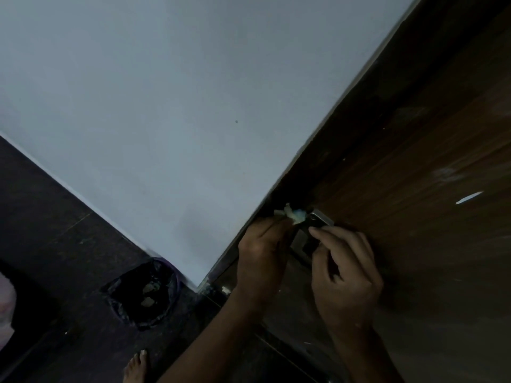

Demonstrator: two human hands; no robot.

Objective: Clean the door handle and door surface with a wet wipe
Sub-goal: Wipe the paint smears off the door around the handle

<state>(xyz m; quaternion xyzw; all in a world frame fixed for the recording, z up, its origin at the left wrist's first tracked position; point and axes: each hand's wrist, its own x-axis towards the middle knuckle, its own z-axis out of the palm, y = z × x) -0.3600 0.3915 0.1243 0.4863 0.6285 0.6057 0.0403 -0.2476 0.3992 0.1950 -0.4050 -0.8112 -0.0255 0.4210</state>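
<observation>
Wet wipe (293, 214) shows as a small, pale, crumpled wad at the edge of the door, just beside the metal door handle (318, 220) and close to the seam where the dark wooden door (414, 167) meets the pale wall (166, 106). It looks soft, limp and very light, so it should fold to any shape and press into the corners around the handle; being damp, it probably clings to the fingers but may tear or roll into a strand if it is dragged hard over an edge. The best hold is likely a pinch on the bunched part with a free fold left over to do the rubbing. The left hand (262, 252) is closed around the wipe, fingers curled, with the wad sticking out past the fingertips toward the handle. The right hand (345, 266) sits just beside it, fingers bent and loosely curled over the handle's plate; whether it actually grips the metal or only steadies it cannot be told in the dim light. The handle itself looks rigid, smooth and probably slick once wet, so it would bear firm rubbing without harm. The door surface is broad and flat, with a few pale specks and a light streak (468, 197) well to the right that the wipe has yet to reach. Down on the dark floor, a bin lined with a black bag (143, 294) stands near the corner of the wall, and a bare foot (137, 366) shows at the bottom edge.
</observation>
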